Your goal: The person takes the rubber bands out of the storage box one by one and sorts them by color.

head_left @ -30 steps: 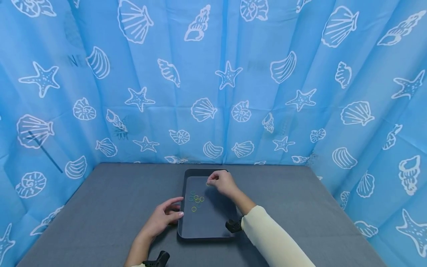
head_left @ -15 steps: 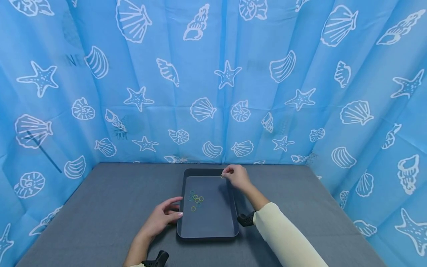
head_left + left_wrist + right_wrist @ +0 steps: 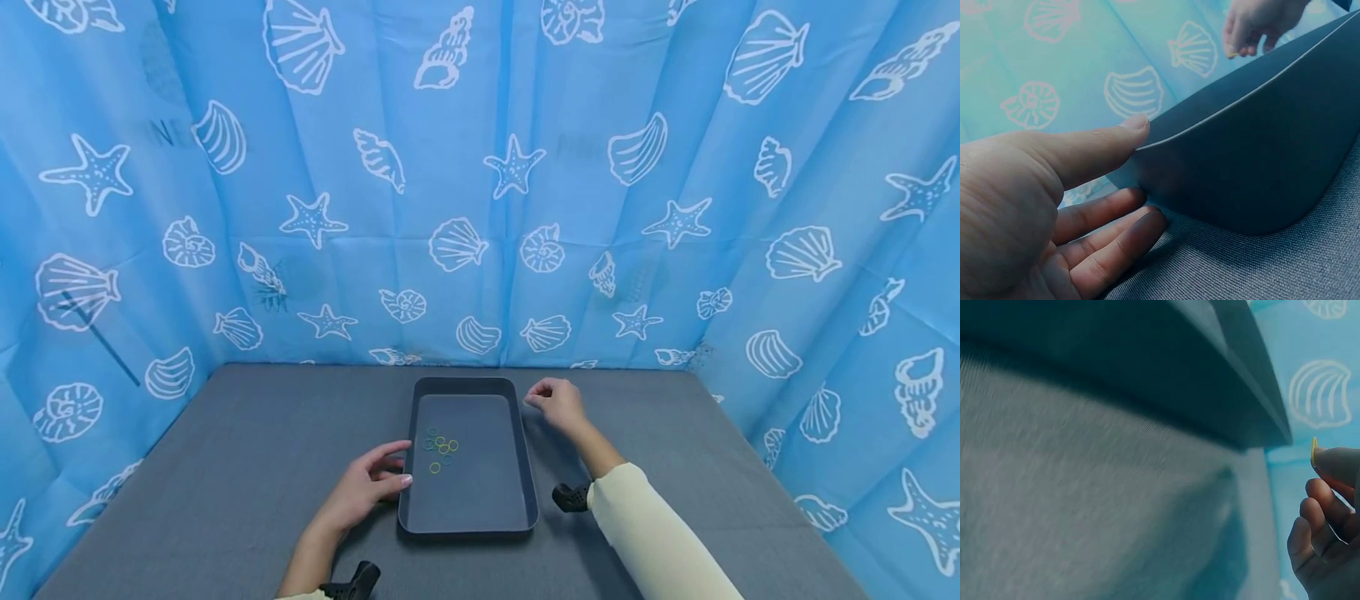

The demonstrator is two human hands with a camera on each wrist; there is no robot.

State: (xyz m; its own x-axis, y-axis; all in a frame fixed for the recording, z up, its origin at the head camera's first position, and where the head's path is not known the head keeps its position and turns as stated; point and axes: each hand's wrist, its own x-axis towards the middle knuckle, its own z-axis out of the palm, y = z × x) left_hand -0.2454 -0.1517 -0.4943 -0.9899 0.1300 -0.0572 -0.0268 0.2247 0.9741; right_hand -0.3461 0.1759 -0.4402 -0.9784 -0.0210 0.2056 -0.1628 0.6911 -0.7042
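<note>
A dark grey rectangular tray (image 3: 480, 500) lies on the cloth-covered table. My left hand (image 3: 367, 486) is at its left side; the left wrist view shows the thumb extended to the rim and the other fingers below it, beside the outer wall. Beyond the tray's far right corner, my right hand (image 3: 561, 405) is raised off the tray. Its thumb and finger pinch a thin yellow ring (image 3: 1314, 451), seen nearly edge-on in the right wrist view. Inside the tray, left of its middle, several small yellow rings (image 3: 435, 463) and green rings (image 3: 432, 429) lie loosely grouped, some overlapping.
Grey cloth (image 3: 300, 417) covers the table around the tray. Behind and along both sides hangs a blue curtain (image 3: 480, 200) printed with white shells and starfish. A black wrist mount (image 3: 572, 497) sits by my right sleeve, another mount (image 3: 354, 581) by the left.
My right hand has carried the yellow ring from over the tray's far part rightward, past the right rim. The left hand stays at the left side; the other rings lie as before.
</note>
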